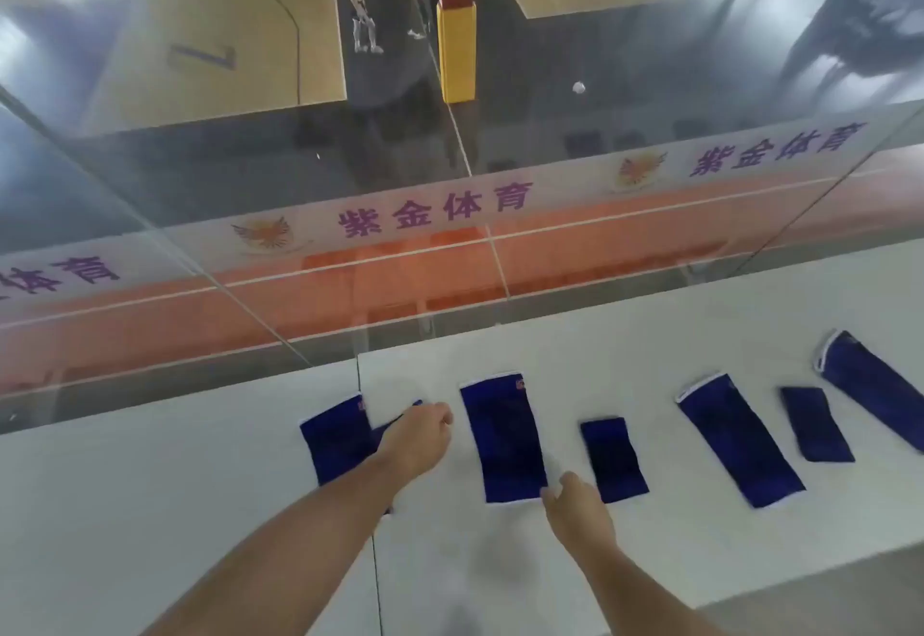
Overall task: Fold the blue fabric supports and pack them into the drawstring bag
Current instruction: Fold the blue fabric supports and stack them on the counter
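Head view: left hand (417, 435) grips small blue support (390, 428), right hand (575, 503) pinches long rectangular support (502, 440).

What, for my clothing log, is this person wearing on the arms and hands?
Nothing that shows. The left hand and right hand are bare, with no gloves, rings or tape visible. The left forearm and right forearm are uncovered down to the frame's lower edge: no sleeves, watch or wristbands in view.

white ledge (200, 510) carries blue supports (502, 440) in a row.
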Available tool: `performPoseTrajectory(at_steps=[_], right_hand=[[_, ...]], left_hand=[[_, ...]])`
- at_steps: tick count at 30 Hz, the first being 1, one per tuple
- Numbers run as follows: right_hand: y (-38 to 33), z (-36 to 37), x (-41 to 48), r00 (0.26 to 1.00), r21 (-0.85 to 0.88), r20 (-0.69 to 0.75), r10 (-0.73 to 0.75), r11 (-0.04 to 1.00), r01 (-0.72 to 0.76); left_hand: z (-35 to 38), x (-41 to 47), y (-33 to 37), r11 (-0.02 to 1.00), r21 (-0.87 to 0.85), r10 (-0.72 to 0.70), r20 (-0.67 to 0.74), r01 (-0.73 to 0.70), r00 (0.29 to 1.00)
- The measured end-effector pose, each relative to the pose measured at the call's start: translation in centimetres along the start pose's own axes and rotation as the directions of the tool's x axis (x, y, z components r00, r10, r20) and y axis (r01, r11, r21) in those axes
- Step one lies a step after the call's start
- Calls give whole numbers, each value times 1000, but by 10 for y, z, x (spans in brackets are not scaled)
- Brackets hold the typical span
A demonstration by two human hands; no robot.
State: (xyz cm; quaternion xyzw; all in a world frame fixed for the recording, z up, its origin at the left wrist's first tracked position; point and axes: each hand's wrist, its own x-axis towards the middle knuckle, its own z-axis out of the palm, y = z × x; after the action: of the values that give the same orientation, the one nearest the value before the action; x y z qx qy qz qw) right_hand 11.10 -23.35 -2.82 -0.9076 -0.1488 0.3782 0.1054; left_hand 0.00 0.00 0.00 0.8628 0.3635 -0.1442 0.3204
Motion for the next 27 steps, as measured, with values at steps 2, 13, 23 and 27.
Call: performPoseTrajectory(at_steps=[2, 13, 23, 27], right_hand=[[7, 6, 17, 999, 63, 0, 43, 997, -43], [7, 39, 37, 995, 240, -53, 88, 968, -73], [-25, 40, 18, 1000, 177, -7, 26, 984, -24], [-67, 44, 1, 998, 165, 52, -37, 986, 28]], left_hand=[[13, 25, 6, 999, -39, -21, -76, 19, 997], [71, 111, 2, 996, -82, -46, -200, 30, 979], [26, 75, -32, 972, -234, -47, -233, -9, 971], [-14, 53, -71, 966, -259, -82, -268, 10, 960]])
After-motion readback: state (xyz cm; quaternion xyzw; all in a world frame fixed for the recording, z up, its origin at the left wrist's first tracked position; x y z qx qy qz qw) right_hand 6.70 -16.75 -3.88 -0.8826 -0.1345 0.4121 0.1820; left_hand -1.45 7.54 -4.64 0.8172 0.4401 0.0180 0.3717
